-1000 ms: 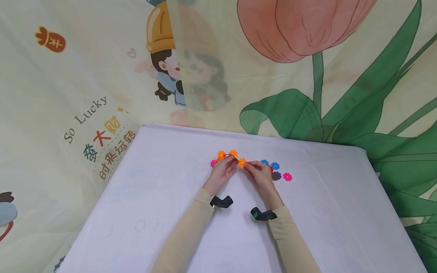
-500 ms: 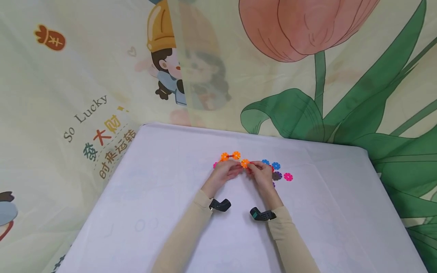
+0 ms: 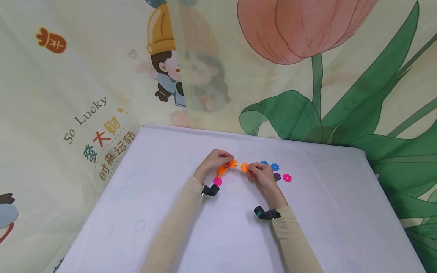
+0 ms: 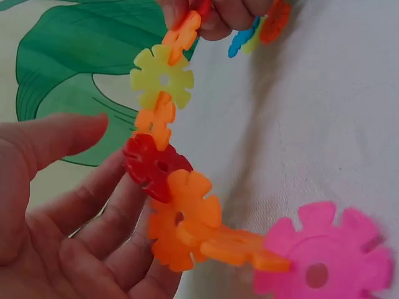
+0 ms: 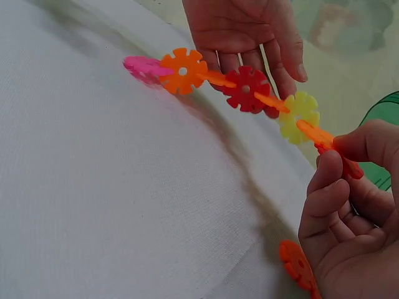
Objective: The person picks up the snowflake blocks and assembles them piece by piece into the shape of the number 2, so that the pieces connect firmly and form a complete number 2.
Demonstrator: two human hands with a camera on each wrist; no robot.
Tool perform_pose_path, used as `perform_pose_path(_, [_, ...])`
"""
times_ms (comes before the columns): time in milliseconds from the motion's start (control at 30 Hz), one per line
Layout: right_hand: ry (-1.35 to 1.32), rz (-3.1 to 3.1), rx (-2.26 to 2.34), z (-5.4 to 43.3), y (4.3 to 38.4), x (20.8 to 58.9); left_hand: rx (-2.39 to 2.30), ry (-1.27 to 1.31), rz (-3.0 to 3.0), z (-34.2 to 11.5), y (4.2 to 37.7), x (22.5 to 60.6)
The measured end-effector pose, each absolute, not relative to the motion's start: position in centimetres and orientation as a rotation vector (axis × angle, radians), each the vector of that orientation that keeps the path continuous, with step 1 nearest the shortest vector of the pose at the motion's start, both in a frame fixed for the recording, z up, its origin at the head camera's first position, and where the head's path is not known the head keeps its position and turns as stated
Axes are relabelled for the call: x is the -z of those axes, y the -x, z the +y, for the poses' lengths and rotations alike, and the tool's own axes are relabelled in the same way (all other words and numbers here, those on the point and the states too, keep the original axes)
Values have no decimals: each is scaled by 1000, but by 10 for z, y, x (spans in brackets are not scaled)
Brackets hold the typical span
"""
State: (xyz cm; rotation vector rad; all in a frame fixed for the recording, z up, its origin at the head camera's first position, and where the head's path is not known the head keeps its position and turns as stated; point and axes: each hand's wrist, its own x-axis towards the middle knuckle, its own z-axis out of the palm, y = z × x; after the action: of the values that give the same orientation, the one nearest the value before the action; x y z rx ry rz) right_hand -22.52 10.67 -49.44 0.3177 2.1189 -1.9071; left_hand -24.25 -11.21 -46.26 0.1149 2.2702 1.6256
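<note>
A chain of notched plastic snowflake discs stretches between my hands: a pink disc [image 4: 324,265] at one end, then orange discs, a red disc [image 5: 247,89], more orange and a yellow disc [image 5: 299,117]. My right hand [image 3: 264,176] pinches the other end between thumb and fingers, where an orange disc [image 5: 316,134] joins a red one partly hidden by the fingertips. My left hand [image 3: 213,159] lies along the chain's middle, its fingers [image 4: 106,230] extended behind the red and orange discs and its thumb standing apart from them.
Loose discs lie on the white-covered table [image 3: 164,235] beside the right hand, among them a blue disc [image 3: 275,167], a purple disc [image 3: 277,176] and a pink loose disc [image 3: 287,178]. A printed cloth [image 3: 211,94] hangs behind the table's far edge.
The left hand has moved left and a little farther away, its fingers now behind the chain. The chain's pink end has swung nearer, below the left hand. The right hand keeps its pinch.
</note>
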Motion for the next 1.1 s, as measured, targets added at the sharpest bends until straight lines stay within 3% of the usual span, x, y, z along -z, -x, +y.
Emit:
perform_pose_path(467, [-88,2165,1910,97,217,498,-1490,-273,2171,-113,243,476])
perform_pose_path(1100, [65,2504,1823,88,202,509,-1550,-120,2090,-118,244,482])
